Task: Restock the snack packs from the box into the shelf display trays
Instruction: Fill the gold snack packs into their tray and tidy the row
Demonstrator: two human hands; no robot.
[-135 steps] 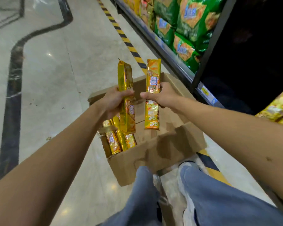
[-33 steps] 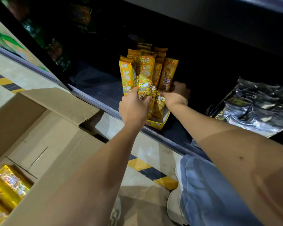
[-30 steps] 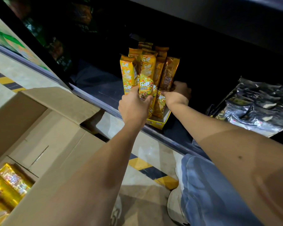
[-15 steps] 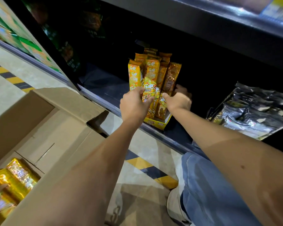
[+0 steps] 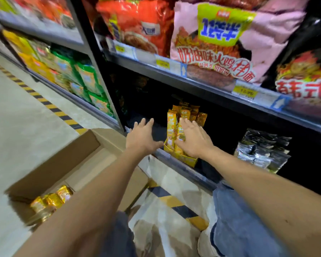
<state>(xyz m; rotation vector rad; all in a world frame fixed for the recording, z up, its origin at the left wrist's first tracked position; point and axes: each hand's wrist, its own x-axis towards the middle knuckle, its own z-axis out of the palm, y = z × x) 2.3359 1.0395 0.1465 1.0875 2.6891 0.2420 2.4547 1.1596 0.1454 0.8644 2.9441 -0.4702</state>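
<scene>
Several orange-yellow snack packs (image 5: 174,123) stand upright in a yellow display tray (image 5: 185,158) on the dark bottom shelf. My left hand (image 5: 142,139) hovers just left of the tray, fingers spread and holding nothing. My right hand (image 5: 193,139) is in front of the packs with fingers straight, also holding nothing; whether it touches them I cannot tell. The open cardboard box (image 5: 78,164) sits on the floor at lower left, with several gold snack packs (image 5: 50,200) lying in its corner.
A shelf rail (image 5: 183,169) with price tags runs across above the tray. Silver-black packets (image 5: 261,151) lie right of the tray. Large noodle bags (image 5: 211,39) fill the shelf above. Yellow-black floor tape (image 5: 50,106) runs along the shelving. My knees are below.
Both hands have let go of the packs, which now stand in the tray, and have opened and pulled back. The camera has tilted up, showing the upper shelves.
</scene>
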